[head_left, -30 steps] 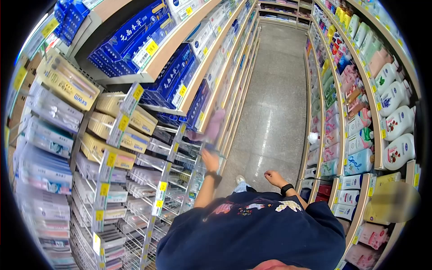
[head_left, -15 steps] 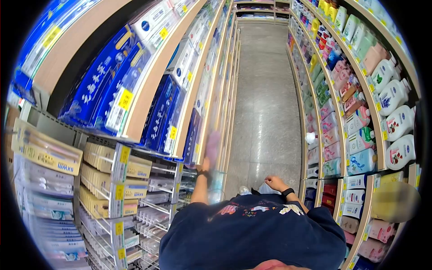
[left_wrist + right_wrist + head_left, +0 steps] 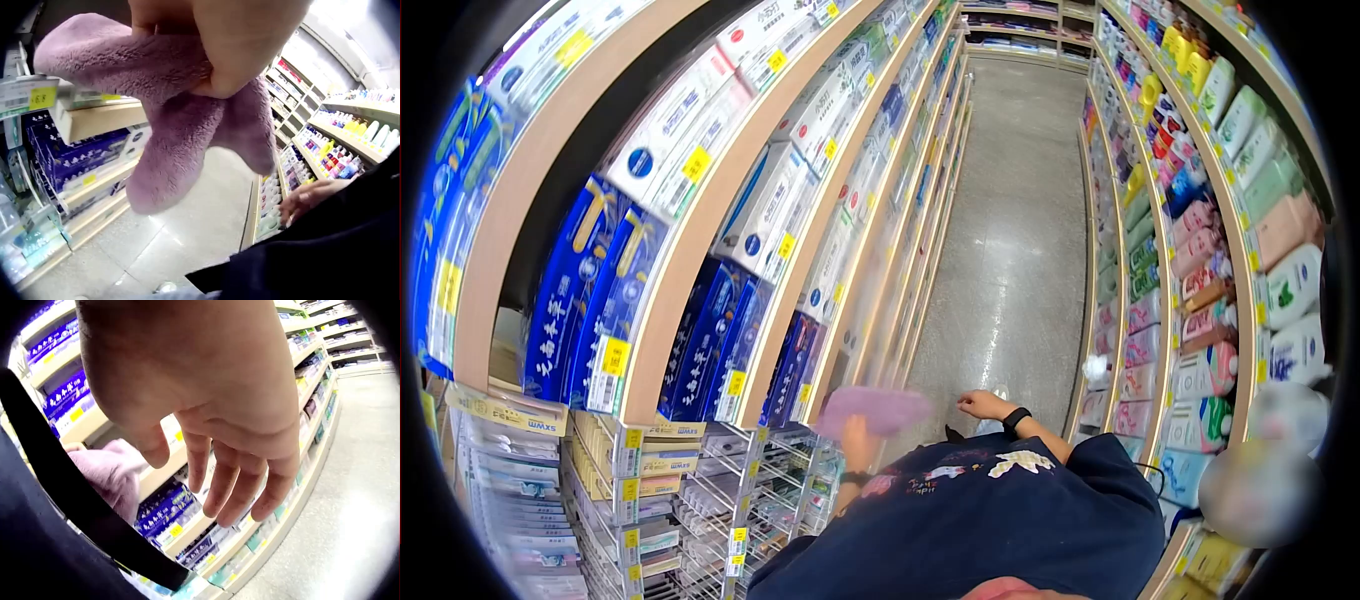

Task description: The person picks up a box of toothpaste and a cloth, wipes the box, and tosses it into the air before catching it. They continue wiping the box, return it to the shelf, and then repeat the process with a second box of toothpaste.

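A fluffy purple cloth point(image 3: 175, 134) hangs bunched from my left hand point(image 3: 231, 37), whose thumb and fingers pinch its middle. In the head view the left hand point(image 3: 858, 445) holds the cloth point(image 3: 875, 410) beside the left shelves, in front of my body. My right hand point(image 3: 206, 406) hangs in the air with loosely bent fingers and nothing in them. The head view has that right hand point(image 3: 987, 405) over the aisle floor, a dark band on its wrist.
Left shelves carry blue toothpaste boxes point(image 3: 565, 300) and white boxes point(image 3: 670, 130), with yellow price tags. A wire rack point(image 3: 730, 480) of hanging packs stands below. Bottles point(image 3: 1295, 285) line the right shelves. Grey aisle floor point(image 3: 1025, 220) runs between them.
The left hand has drawn the purple cloth back from along the shelf edge toward my body. The view has shifted forward past the wire rack. My right hand stays empty.
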{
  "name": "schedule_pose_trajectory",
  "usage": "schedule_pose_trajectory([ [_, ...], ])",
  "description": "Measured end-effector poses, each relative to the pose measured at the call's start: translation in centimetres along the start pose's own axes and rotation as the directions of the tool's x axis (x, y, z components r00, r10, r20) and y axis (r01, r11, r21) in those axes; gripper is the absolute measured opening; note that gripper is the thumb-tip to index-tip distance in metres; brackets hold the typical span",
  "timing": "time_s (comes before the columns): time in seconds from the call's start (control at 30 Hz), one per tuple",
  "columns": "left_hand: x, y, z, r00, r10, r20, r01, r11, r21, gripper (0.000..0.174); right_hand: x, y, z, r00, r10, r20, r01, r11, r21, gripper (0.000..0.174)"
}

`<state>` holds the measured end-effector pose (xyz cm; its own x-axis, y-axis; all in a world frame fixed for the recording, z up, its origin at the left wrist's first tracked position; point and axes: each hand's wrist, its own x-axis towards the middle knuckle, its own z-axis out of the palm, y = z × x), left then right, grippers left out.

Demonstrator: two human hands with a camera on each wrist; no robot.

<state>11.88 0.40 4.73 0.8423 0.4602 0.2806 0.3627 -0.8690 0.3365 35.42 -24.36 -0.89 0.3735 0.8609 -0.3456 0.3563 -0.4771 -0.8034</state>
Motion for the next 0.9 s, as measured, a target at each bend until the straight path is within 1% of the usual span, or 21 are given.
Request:
schedule_pose_trajectory([
  [0.03,0.9,2.3,0.1,0.999,-0.026,0.044,0.028,0.999,-0.042,0.035,0.5,-1.1,-2.0,1.0,-0.011,0.009,0.011,1.0,0.004,0.038],
  [0.1,3.7,7.7,-0.7,0.994,-0.064,0.089,0.072,0.994,-0.082,0.035,0.8,-4.0,-6.4,0.988,-0.154,0.012,0.151,0.98,0.127,0.041],
  [0.17,9.2,13.7,-2.0,0.988,-0.016,0.152,0.041,0.985,-0.166,0.037,1.3,-5.5,-9.4,0.983,-0.182,0.013,0.167,0.926,0.339,0.054],
  [0.2,11.5,15.6,-1.3,0.987,0.028,0.155,0.003,0.98,-0.197,0.038,1.1,-6.6,-11.1,0.982,-0.185,0.027,0.165,0.927,0.337,0.054],
  [0.27,15.9,19.5,-1.0,0.982,0.119,0.144,-0.071,0.952,-0.296,0.04,0.0,-8.7,-14.6,0.912,-0.393,-0.119,0.411,0.876,0.251,0.071],
  [0.3,18.0,21.6,-1.5,0.978,0.166,0.126,-0.111,0.925,-0.363,0.04,-0.5,-9.1,-16.3,0.912,-0.394,-0.111,0.409,0.876,0.255,0.071],
  [0.33,19.4,23.2,-1.4,0.979,0.161,0.128,-0.105,0.926,-0.363,0.04,-0.8,-9.3,-18.0,0.862,-0.457,-0.218,0.49,0.862,0.129,0.076],
  [0.37,20.6,24.8,-1.2,0.988,0.145,0.06,-0.099,0.873,-0.477,0.041,-1.1,-9.2,-19.4,0.793,-0.523,-0.313,0.549,0.836,-0.006,0.082],
  [0.4,21.7,26.0,-1.0,0.993,0.121,-0.006,-0.101,0.805,-0.585,0.042,-1.3,-8.7,-20.5,0.805,-0.466,-0.368,0.489,0.871,-0.032,0.088],
  [0.43,22.8,27.0,-0.9,0.993,0.122,-0.007,-0.102,0.802,-0.589,0.042,-2.0,-8.8,-22.0,0.806,-0.464,-0.368,0.486,0.873,-0.036,0.088],
  [0.5,24.9,28.9,-0.7,0.994,0.108,-0.006,-0.078,0.68,-0.729,0.042,-3.7,-9.2,-24.9,0.837,-0.364,-0.409,0.351,0.93,-0.111,0.091],
  [0.53,26.0,30.2,-1.7,0.991,0.12,0.055,-0.035,0.643,-0.765,0.04,-4.3,-9.7,-25.7,0.821,-0.346,-0.453,0.329,0.937,-0.119,0.094],
  [0.57,26.7,30.8,-1.1,0.991,0.124,0.054,-0.038,0.636,-0.771,0.04,-4.4,-9.9,-26.4,0.822,-0.342,-0.456,0.321,0.939,-0.125,0.094],
  [0.63,28.3,32.1,0.7,0.971,0.151,0.184,0.123,0.339,-0.933,0.035,-4.2,-9.8,-27.6,0.777,-0.327,-0.538,0.424,0.903,0.064,0.096],
  [0.67,29.0,32.4,1.7,0.954,0.197,0.224,0.183,0.209,-0.961,0.035,-3.9,-9.3,-27.5,0.763,-0.254,-0.595,0.437,0.88,0.185,0.094],
  [0.7,30.0,32.6,2.6,0.954,0.201,0.224,0.184,0.2,-0.962,0.035,-3.4,-8.8,-27.9,0.763,-0.249,-0.597,0.43,0.885,0.181,0.094],
  [0.77,32.0,32.8,4.4,0.901,0.275,0.336,0.354,-0.017,-0.935,0.029,-2.6,-7.8,-29.0,0.746,-0.113,-0.657,0.398,0.866,0.303,0.087],
  [0.8,33.2,32.8,4.9,0.878,0.323,0.354,0.396,-0.073,-0.915,0.031,-1.9,-7.1,-29.8,0.747,-0.106,-0.657,0.389,0.87,0.302,0.087],
  [0.83,34.5,32.9,5.4,0.874,0.326,0.36,0.405,-0.079,-0.911,0.031,-1.2,-6.3,-30.7,0.737,-0.077,-0.671,0.373,0.875,0.31,0.081],
  [0.87,35.7,33.0,6.0,0.872,0.355,0.336,0.39,-0.09,-0.917,0.037,-0.6,-5.7,-31.5,0.729,-0.044,-0.683,0.354,0.878,0.321,0.075],
  [0.9,37.0,33.1,6.2,0.87,0.383,0.31,0.374,-0.104,-0.922,0.045,0.3,-5.1,-32.4,0.734,-0.032,-0.679,0.341,0.881,0.328,0.075],
])
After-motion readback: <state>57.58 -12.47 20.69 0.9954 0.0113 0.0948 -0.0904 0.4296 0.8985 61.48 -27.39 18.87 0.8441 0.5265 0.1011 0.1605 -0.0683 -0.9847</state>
